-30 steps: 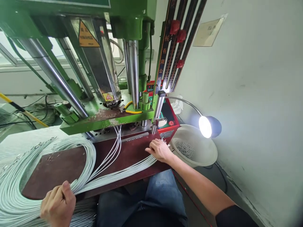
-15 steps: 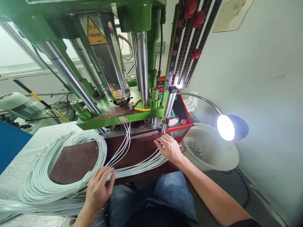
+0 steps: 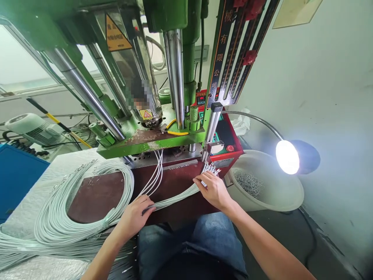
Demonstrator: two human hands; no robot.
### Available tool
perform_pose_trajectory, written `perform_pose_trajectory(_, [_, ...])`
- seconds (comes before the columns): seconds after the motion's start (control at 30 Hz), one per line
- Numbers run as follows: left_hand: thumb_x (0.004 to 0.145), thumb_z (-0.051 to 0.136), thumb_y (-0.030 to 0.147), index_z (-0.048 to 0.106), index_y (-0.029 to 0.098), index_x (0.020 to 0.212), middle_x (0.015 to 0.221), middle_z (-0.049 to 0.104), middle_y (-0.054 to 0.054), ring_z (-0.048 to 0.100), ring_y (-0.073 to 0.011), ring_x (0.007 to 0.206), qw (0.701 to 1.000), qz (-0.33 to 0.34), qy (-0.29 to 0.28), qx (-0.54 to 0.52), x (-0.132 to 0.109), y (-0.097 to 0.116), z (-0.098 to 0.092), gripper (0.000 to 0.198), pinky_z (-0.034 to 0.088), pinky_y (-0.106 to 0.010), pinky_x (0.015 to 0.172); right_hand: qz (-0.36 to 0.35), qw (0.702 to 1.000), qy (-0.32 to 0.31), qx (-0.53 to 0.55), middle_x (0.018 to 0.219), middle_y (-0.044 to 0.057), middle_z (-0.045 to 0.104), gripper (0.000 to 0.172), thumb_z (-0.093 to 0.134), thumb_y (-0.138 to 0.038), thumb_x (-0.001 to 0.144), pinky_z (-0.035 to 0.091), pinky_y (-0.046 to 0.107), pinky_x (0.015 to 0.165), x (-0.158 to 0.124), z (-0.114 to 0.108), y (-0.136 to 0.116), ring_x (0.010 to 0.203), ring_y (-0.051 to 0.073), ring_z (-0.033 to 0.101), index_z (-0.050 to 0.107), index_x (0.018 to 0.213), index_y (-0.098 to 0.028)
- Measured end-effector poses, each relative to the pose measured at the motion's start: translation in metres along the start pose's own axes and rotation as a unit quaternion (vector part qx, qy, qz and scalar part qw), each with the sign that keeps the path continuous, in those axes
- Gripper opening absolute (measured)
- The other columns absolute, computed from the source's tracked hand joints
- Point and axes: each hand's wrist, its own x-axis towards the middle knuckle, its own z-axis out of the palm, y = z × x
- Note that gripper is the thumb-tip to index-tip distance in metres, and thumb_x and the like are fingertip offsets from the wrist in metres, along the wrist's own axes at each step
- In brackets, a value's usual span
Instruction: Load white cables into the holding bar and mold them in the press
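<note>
A bundle of thin white cables curves along the front edge of the brown tabletop. My left hand is closed around its left part, with fingers over the top and the thumb in front. Near the bundle's right end my right hand wraps round it, and the loose cable ends stick out beyond the fingers. Behind, a few more cables run up into the gap under the green press plate. Left of my left hand, a large coil of white cables circles a brown board.
Yellow-handled pliers rest on the green press. A red control box stands right of it. Below on the right is a white tub holding small white scraps. A lit lamp on a bendy neck hangs over the tub.
My left hand has moved right and closed on the cable bundle. The bundle is drawn together more tightly, and its ends now show above my right hand. The view has shifted slightly.
</note>
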Motion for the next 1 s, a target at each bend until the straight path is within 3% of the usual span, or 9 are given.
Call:
perform_pose_trajectory(0.17, [0.090,0.048,0.043,0.067,0.022,0.082,0.082,0.070,-0.004,0.063,-0.0186,0.077,0.991,-0.101,-0.033,-0.077,0.000,0.002,-0.011,0.029,0.048,-0.027,0.064,0.015,0.998,0.035,0.046,0.082,0.005,0.068,0.019,0.050,-0.030,0.097,0.049,0.031,0.075,-0.002,-0.006,-0.006,0.075,0.017,0.062,0.064,0.088,-0.020])
perform_pose_trajectory(0.3, [0.088,0.049,0.047,0.066,0.023,0.082,0.079,0.069,-0.003,0.061,-0.0193,0.077,0.988,-0.118,0.010,-0.096,0.002,0.002,-0.019,0.031,0.048,-0.029,0.070,0.003,0.992,0.047,0.115,0.081,0.005,0.067,0.017,0.048,-0.026,0.097,0.050,0.032,0.075,-0.006,-0.016,-0.033,0.075,0.017,0.061,0.062,0.089,-0.020])
perform_pose_trajectory(0.37, [0.087,0.049,0.050,0.064,0.022,0.077,0.073,0.065,-0.002,0.059,-0.0181,0.072,0.986,-0.128,0.023,-0.107,0.003,0.003,-0.022,0.033,0.046,-0.028,0.067,-0.029,0.987,0.025,0.157,0.080,0.004,0.066,0.015,0.048,-0.024,0.097,0.050,0.031,0.073,-0.010,-0.019,-0.055,0.074,0.017,0.060,0.061,0.090,-0.021])
perform_pose_trajectory(0.43, [0.087,0.049,0.052,0.061,0.021,0.074,0.065,0.059,0.001,0.053,-0.0145,0.061,0.977,-0.152,-0.002,-0.149,0.003,0.004,-0.024,0.036,0.043,-0.026,0.059,-0.085,0.979,-0.019,0.184,0.081,0.004,0.066,0.012,0.050,-0.024,0.097,0.050,0.030,0.071,-0.015,-0.017,-0.076,0.075,0.016,0.059,0.061,0.094,-0.020])
perform_pose_trajectory(0.53, [0.086,0.049,0.057,0.060,0.019,0.073,0.060,0.056,0.003,0.045,-0.0105,0.050,0.952,-0.180,-0.045,-0.244,0.003,0.005,-0.029,0.041,0.039,-0.023,0.050,-0.153,0.970,-0.077,0.171,0.098,0.006,0.068,0.015,0.054,-0.028,0.095,0.051,0.032,0.083,-0.020,-0.001,-0.094,0.093,0.018,0.061,0.060,0.106,-0.019])
perform_pose_trajectory(0.6, [0.084,0.050,0.060,0.061,0.018,0.075,0.064,0.060,0.001,0.046,-0.0101,0.050,0.936,-0.192,-0.057,-0.289,0.001,0.006,-0.033,0.044,0.039,-0.023,0.048,-0.149,0.978,-0.090,0.120,0.114,0.009,0.066,0.027,0.058,-0.033,0.093,0.047,0.039,0.096,-0.020,0.014,-0.091,0.109,0.022,0.058,0.059,0.115,-0.017])
perform_pose_trajectory(0.67, [0.082,0.053,0.061,0.062,0.018,0.078,0.067,0.064,-0.002,0.049,-0.0106,0.051,0.926,-0.201,-0.054,-0.314,0.000,0.008,-0.038,0.044,0.040,-0.023,0.047,-0.111,0.988,-0.089,0.058,0.119,0.012,0.063,0.034,0.061,-0.036,0.091,0.046,0.045,0.099,-0.020,0.027,-0.079,0.111,0.025,0.056,0.058,0.118,-0.016])
perform_pose_trajectory(0.87, [0.077,0.064,0.054,0.062,0.017,0.073,0.064,0.064,-0.001,0.049,-0.0100,0.053,0.911,-0.195,-0.044,-0.360,-0.002,0.016,-0.044,0.037,0.041,-0.021,0.046,-0.067,0.995,-0.078,0.006,0.093,0.007,0.068,0.016,0.060,-0.033,0.092,0.051,0.035,0.080,-0.022,0.036,-0.046,0.088,0.022,0.062,0.064,0.098,-0.018])
perform_pose_trajectory(1.0, [0.078,0.065,0.051,0.060,0.017,0.073,0.064,0.065,-0.001,0.047,-0.0084,0.049,0.908,-0.182,-0.051,-0.374,0.001,0.018,-0.046,0.035,0.039,-0.021,0.044,-0.048,0.988,-0.142,-0.023,0.078,0.004,0.065,0.023,0.061,-0.038,0.091,0.047,0.030,0.065,-0.017,0.030,-0.047,0.071,0.019,0.062,0.061,0.079,-0.018])
